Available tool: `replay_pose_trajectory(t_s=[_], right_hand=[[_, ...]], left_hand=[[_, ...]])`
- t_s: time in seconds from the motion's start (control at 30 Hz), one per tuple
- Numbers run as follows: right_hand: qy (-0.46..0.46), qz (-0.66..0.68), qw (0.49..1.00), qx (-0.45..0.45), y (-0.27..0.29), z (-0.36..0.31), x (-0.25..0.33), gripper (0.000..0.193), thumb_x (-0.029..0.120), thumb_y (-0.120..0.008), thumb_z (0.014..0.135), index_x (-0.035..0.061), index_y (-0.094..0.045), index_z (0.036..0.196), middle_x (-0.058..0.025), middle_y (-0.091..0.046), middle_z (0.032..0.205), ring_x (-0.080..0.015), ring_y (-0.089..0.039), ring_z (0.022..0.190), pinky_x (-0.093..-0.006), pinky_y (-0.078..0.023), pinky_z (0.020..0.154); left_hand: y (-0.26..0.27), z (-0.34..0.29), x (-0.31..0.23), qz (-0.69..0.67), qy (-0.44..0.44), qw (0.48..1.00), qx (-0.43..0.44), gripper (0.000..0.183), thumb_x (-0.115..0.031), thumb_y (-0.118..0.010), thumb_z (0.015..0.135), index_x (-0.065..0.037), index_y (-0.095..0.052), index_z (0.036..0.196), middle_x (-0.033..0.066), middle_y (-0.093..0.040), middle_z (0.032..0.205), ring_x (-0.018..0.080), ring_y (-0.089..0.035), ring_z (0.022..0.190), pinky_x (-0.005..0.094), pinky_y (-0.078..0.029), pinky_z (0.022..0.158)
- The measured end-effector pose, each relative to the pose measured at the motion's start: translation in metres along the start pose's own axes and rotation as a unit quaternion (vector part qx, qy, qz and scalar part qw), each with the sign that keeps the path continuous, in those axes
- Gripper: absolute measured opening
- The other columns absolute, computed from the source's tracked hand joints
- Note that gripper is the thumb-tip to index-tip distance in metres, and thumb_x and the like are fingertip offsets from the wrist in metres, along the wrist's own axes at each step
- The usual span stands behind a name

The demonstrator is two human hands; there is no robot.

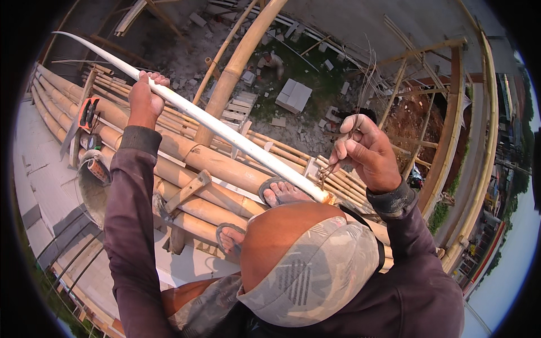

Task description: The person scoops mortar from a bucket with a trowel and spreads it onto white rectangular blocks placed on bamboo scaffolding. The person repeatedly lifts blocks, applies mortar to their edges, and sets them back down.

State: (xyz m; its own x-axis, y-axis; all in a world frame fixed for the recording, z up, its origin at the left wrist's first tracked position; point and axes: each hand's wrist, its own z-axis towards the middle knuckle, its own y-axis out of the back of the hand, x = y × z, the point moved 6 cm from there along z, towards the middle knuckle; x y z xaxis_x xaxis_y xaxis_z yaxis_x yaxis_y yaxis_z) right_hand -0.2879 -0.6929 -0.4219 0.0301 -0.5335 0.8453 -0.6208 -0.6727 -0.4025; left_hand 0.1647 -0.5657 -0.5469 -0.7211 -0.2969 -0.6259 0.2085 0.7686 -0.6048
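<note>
My left hand (147, 101) is wrapped around a long white pole (217, 128), near its far upper end. The pole slopes down to the right across the bamboo, and its lower end, stained orange-brown, lies by my sandalled foot (283, 192). My right hand (366, 152) is raised beyond that end, fingers pinched on a bundle of thin wires (361, 96). Loose strands stick up above the fingers and some hang below them. My bent knee (293, 225) and patterned grey shorts (321, 270) hide part of what lies beneath me.
Thick bamboo poles (231, 172) form the platform under my feet. At left are a handsaw (88, 115) with an orange handle and a grey bucket (93, 194). An upright bamboo post (228, 79) stands ahead. Far below are rubble, pale blocks (294, 96) and another person (271, 65).
</note>
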Motion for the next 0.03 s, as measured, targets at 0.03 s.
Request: replay_pose_trajectory(t_s=[0.03], right_hand=[[-0.011,0.008,1.000,-0.021,0.0025,-0.0012,-0.0040,0.035,0.013,-0.065,0.096,0.0034,-0.043,0.121,-0.0092,-0.060,0.088,-0.0234,-0.066,0.088,-0.0353,-0.059,0.071]], left_hand=[[-0.0011,0.0051,-0.0028,-0.002,0.003,1.000,0.001,0.022,-0.022,-0.036,0.109,-0.006,-0.041,0.096,0.0072,-0.039,0.082,0.0191,-0.038,0.072,0.0370,-0.043,0.068]])
